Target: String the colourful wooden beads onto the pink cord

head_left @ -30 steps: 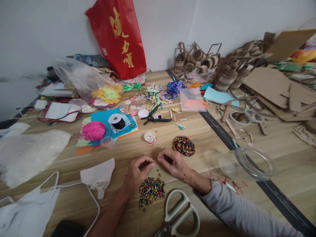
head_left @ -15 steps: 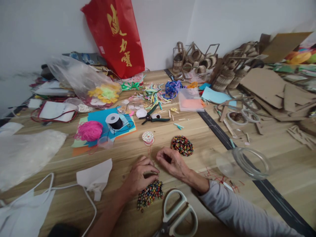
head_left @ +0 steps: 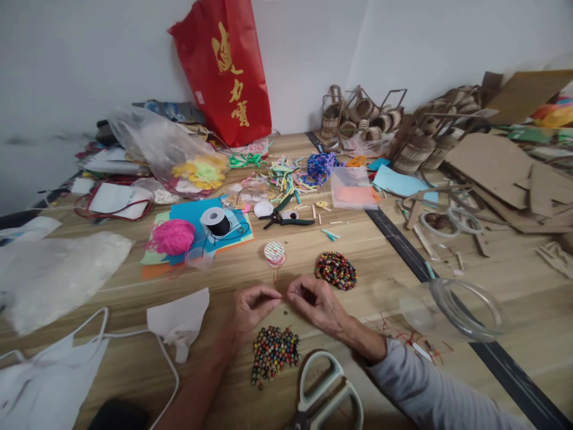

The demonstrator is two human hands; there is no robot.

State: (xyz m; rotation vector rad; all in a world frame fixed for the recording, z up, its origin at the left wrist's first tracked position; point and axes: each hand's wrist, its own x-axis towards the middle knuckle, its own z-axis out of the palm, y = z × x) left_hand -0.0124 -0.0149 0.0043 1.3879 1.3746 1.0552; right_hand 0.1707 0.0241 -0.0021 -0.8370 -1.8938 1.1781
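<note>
Single head-worn view, forward and down across wooden table [head_left: 250,263] toward white wall [head_left: 89,60]; left hand [head_left: 250,306], right hand [head_left: 316,301] close below.

The right hand [head_left: 313,301] pinches something indiscernibly small (scissors [head_left: 342,382] cropped).

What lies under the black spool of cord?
The black spool stands on a blue paper sheet. A green sheet and an orange sheet stick out beneath it. Anything else under them is covered.

Loose beads [head_left: 274,353] lie before both hands, scissors [head_left: 326,391] to their right
</note>
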